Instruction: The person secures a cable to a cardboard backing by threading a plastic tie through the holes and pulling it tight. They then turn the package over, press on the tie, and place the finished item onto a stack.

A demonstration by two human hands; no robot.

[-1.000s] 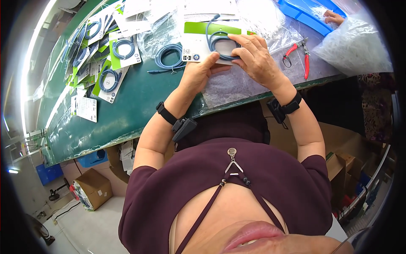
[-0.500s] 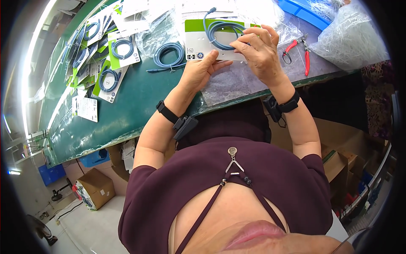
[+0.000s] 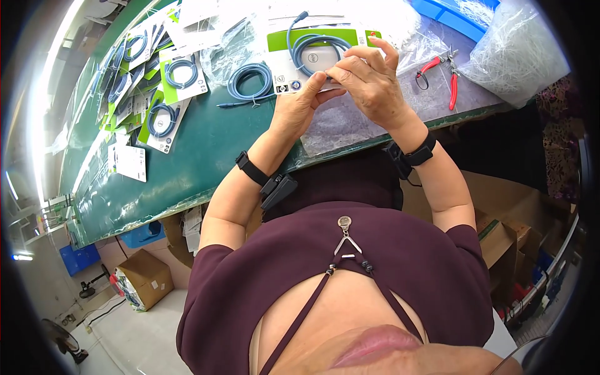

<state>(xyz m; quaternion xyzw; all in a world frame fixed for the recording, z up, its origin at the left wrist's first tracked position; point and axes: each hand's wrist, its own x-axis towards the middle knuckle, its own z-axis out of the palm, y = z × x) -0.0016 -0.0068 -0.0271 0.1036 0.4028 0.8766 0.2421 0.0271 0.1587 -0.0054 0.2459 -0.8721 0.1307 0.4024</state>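
A long green work table (image 3: 187, 156) fills the upper left of the view, its far end curving away toward the rim. At its near edge lies a clear plastic sheet (image 3: 350, 125), partly under the hands.

Above that sheet both hands meet on a white and green backing card (image 3: 294, 59) that carries a coiled blue cable (image 3: 319, 47). The left hand (image 3: 300, 109) pinches the card's lower edge from below, thumb and fingertips closed on it. The right hand (image 3: 372, 84) comes over from the right and its fingers press together on the same edge, touching the left fingertips. The card stands just beyond the knuckles, tilted up, with the cable loop above the grip; the right hand covers the card's lower right corner.

Left of the hands a loose blue cable coil (image 3: 250, 81) lies bare on the table, near the card but apart from it. Farther left, more carded cables (image 3: 169, 87) overlap in a row running away along the table. To the right, red-handled cutters (image 3: 444, 72) lie just beside a bulging clear bag of pale strands (image 3: 519, 50), which is cut off by the dark rim. A blue tray (image 3: 450, 12) shows only in part at the top edge.

Each wrist wears a black band (image 3: 253, 169).
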